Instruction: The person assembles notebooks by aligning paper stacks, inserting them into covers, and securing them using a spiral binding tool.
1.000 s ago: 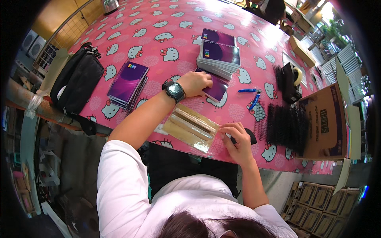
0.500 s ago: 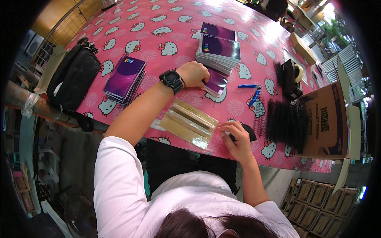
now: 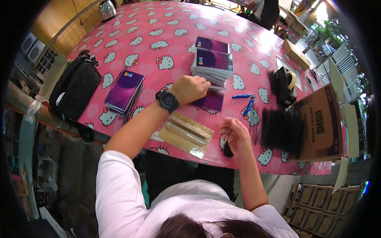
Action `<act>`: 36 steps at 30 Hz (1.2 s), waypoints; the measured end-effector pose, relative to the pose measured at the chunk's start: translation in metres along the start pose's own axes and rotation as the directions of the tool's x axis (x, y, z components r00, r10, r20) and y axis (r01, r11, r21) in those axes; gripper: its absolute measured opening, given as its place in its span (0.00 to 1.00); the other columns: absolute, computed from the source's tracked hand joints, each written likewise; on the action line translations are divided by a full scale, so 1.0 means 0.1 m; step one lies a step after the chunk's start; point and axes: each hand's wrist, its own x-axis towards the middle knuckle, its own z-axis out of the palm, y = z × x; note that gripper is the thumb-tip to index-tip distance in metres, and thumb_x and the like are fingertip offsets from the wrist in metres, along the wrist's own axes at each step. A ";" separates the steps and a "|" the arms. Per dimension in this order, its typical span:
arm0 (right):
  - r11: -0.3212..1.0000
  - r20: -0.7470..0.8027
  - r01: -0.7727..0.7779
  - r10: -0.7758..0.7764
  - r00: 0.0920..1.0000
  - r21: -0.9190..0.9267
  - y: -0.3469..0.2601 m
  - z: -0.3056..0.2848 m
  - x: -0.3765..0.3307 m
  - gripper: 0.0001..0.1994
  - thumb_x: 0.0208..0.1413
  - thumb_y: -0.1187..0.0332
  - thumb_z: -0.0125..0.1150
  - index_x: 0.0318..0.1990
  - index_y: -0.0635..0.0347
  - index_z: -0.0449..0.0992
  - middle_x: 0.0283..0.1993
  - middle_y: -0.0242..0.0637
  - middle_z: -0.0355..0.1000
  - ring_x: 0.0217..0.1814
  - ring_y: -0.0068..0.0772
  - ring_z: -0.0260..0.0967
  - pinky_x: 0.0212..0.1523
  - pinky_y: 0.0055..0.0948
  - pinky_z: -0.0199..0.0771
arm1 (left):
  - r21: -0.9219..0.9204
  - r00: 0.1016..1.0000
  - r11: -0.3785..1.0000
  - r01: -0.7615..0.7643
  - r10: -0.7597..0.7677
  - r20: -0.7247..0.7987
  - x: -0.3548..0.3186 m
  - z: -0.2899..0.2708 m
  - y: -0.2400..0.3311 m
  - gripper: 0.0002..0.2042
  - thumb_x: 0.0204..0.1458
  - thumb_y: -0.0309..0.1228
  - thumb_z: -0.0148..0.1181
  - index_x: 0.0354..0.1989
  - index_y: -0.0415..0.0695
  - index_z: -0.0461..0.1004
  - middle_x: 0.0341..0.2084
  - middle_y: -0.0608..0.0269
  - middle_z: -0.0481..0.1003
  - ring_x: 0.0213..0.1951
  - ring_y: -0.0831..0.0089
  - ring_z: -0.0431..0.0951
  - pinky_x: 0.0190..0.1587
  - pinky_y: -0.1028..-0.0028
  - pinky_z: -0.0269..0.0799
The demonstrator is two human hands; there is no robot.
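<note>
My left hand [image 3: 191,90], with a black watch on its wrist, is closed at the left edge of a loose purple notebook [image 3: 211,101]; its fingertips are partly hidden. Just beyond stands a stack of purple-covered notebooks [image 3: 212,65]. My right hand [image 3: 238,137] is raised over the table's near edge, fingers curled round a small black-handled tool [image 3: 228,149] with a metal part by the fingertips. Between my forearms lies a tan board [image 3: 184,137] with raised strips along it, under clear tape.
Spiral-bound notebooks [image 3: 125,91] and a black bag [image 3: 75,87] are on the left. Right of centre are blue-handled cutters [image 3: 248,104], black spiral coils [image 3: 279,129], a tape dispenser [image 3: 285,85] and an open cardboard box [image 3: 317,123]. A kettle [image 3: 107,10] stands far left.
My left hand and the loose notebook have come nearer, away from the stack. My right hand has lifted and curled; the black-handled tool now shows below its fingers.
</note>
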 end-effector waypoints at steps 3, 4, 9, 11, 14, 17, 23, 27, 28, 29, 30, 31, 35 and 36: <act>0.941 0.140 -0.050 0.003 0.990 0.335 -0.16 0.01 0.16 0.33 0.64 0.41 0.38 0.57 0.65 0.66 0.48 0.48 0.74 0.45 0.36 0.75 0.37 0.32 0.80 | -0.034 0.988 0.997 -0.067 0.062 -0.141 0.12 -0.46 0.38 0.13 0.45 0.31 0.61 0.41 0.44 0.75 0.26 0.67 0.73 0.32 0.71 0.76 0.29 0.70 0.73; 0.921 0.173 -0.045 -0.024 0.985 0.386 -0.23 0.11 0.18 0.34 0.63 0.40 0.39 0.56 0.65 0.66 0.49 0.49 0.74 0.45 0.37 0.75 0.37 0.34 0.81 | -0.044 0.986 0.996 -0.077 0.070 -0.153 0.05 -0.55 0.50 0.15 0.44 0.30 0.61 0.43 0.43 0.75 0.27 0.68 0.73 0.33 0.72 0.76 0.30 0.71 0.73; 0.988 -0.039 -0.010 0.016 0.999 0.151 -0.26 0.19 0.16 0.24 0.60 0.60 0.55 0.57 0.68 0.65 0.51 0.45 0.72 0.47 0.36 0.75 0.46 0.33 0.79 | -0.030 0.983 0.983 -0.179 0.177 -0.047 -0.32 -0.70 0.88 0.22 0.41 0.30 0.64 0.48 0.42 0.74 0.35 0.67 0.73 0.39 0.70 0.75 0.40 0.72 0.72; 0.990 -0.070 0.082 -0.074 0.995 0.118 -0.21 0.29 0.10 0.21 0.55 0.76 0.57 0.57 0.69 0.66 0.49 0.41 0.73 0.50 0.30 0.72 0.53 0.28 0.72 | -0.118 0.992 0.989 -0.085 0.073 -0.107 -0.39 -0.76 0.91 0.23 0.41 0.30 0.65 0.50 0.42 0.73 0.37 0.65 0.74 0.40 0.68 0.75 0.44 0.71 0.72; 0.970 -0.062 0.222 -0.228 0.972 -0.097 -0.13 0.38 -0.08 0.21 0.53 0.82 0.58 0.56 0.69 0.67 0.49 0.39 0.73 0.50 0.25 0.70 0.53 0.24 0.69 | -0.413 0.937 0.877 0.247 -0.325 -0.131 -0.45 -0.92 0.88 0.24 0.44 0.27 0.65 0.53 0.40 0.72 0.42 0.60 0.75 0.44 0.68 0.75 0.47 0.72 0.71; 0.854 0.033 0.234 -0.247 0.968 -0.465 0.03 0.50 -0.19 0.18 0.55 0.81 0.59 0.54 0.68 0.69 0.47 0.37 0.74 0.48 0.22 0.70 0.51 0.23 0.69 | -0.834 0.759 0.311 0.456 -0.625 0.182 -0.72 -0.90 0.72 0.20 0.49 0.24 0.63 0.52 0.39 0.72 0.44 0.58 0.77 0.45 0.74 0.76 0.47 0.73 0.72; 0.479 0.241 0.461 -0.450 0.860 -0.747 0.04 0.58 -0.17 0.12 0.48 0.79 0.64 0.42 0.67 0.76 0.35 0.43 0.75 0.36 0.36 0.72 0.38 0.28 0.71 | -0.783 0.639 0.213 0.585 -0.715 0.283 -0.95 -0.89 0.77 0.10 0.50 0.22 0.63 0.42 0.39 0.78 0.35 0.65 0.80 0.39 0.78 0.77 0.47 0.75 0.72; 0.327 0.372 0.541 -0.456 0.808 -0.775 0.01 0.55 -0.17 0.12 0.46 0.77 0.67 0.39 0.68 0.77 0.35 0.40 0.76 0.34 0.33 0.71 0.36 0.28 0.69 | -0.784 0.646 0.275 0.556 -0.737 0.200 -1.07 -0.82 0.81 0.09 0.50 0.22 0.64 0.41 0.40 0.78 0.36 0.65 0.79 0.40 0.79 0.76 0.47 0.76 0.71; 0.318 0.383 0.544 -0.448 0.808 -0.777 0.01 0.54 -0.17 0.12 0.44 0.76 0.68 0.39 0.68 0.77 0.35 0.41 0.76 0.34 0.35 0.71 0.36 0.29 0.69 | -0.787 0.647 0.275 0.552 -0.736 0.196 -1.09 -0.80 0.81 0.09 0.49 0.22 0.64 0.40 0.40 0.78 0.35 0.66 0.79 0.40 0.79 0.76 0.47 0.76 0.71; 0.332 0.394 0.546 -0.425 0.815 -0.769 -0.03 0.52 -0.16 0.13 0.44 0.76 0.68 0.39 0.68 0.77 0.35 0.41 0.76 0.35 0.36 0.71 0.37 0.30 0.70 | -0.791 0.649 0.276 0.546 -0.737 0.191 -1.12 -0.79 0.80 0.09 0.49 0.22 0.64 0.40 0.40 0.78 0.35 0.66 0.79 0.40 0.79 0.76 0.47 0.76 0.71; 0.348 0.405 0.546 -0.402 0.821 -0.762 -0.09 0.50 -0.14 0.14 0.43 0.75 0.69 0.39 0.67 0.77 0.35 0.42 0.76 0.35 0.37 0.71 0.38 0.30 0.70 | -0.753 0.615 0.238 0.613 -0.742 0.265 -1.16 -0.77 0.77 0.09 0.51 0.26 0.64 0.41 0.41 0.78 0.41 0.62 0.78 0.46 0.74 0.75 0.52 0.71 0.68; 0.364 0.416 0.546 -0.379 0.827 -0.755 -0.14 0.47 -0.11 0.15 0.42 0.74 0.69 0.40 0.67 0.77 0.35 0.42 0.75 0.35 0.38 0.71 0.39 0.31 0.71 | -0.702 0.648 0.345 0.622 -0.730 0.215 -1.18 -0.75 0.77 0.10 0.51 0.29 0.64 0.42 0.41 0.78 0.44 0.61 0.76 0.49 0.72 0.73 0.54 0.69 0.67; 0.489 -0.112 0.181 -0.512 0.852 -0.853 -0.35 -0.34 0.18 0.07 0.58 0.74 0.56 0.36 0.68 0.77 0.27 0.36 0.75 0.28 0.22 0.71 0.32 0.25 0.71 | -0.613 0.647 0.451 0.649 -0.751 0.133 -1.18 -0.69 0.88 0.18 0.51 0.40 0.63 0.48 0.45 0.78 0.57 0.54 0.67 0.60 0.58 0.63 0.62 0.59 0.57; 0.396 -0.203 0.039 -0.550 0.810 -0.917 -0.48 -0.42 0.26 0.07 0.57 0.72 0.56 0.35 0.67 0.77 0.28 0.40 0.76 0.28 0.28 0.73 0.32 0.27 0.71 | -0.612 0.624 0.460 0.644 -0.778 0.072 -1.17 -0.66 0.95 0.19 0.51 0.41 0.64 0.49 0.46 0.78 0.57 0.54 0.66 0.60 0.58 0.62 0.63 0.59 0.56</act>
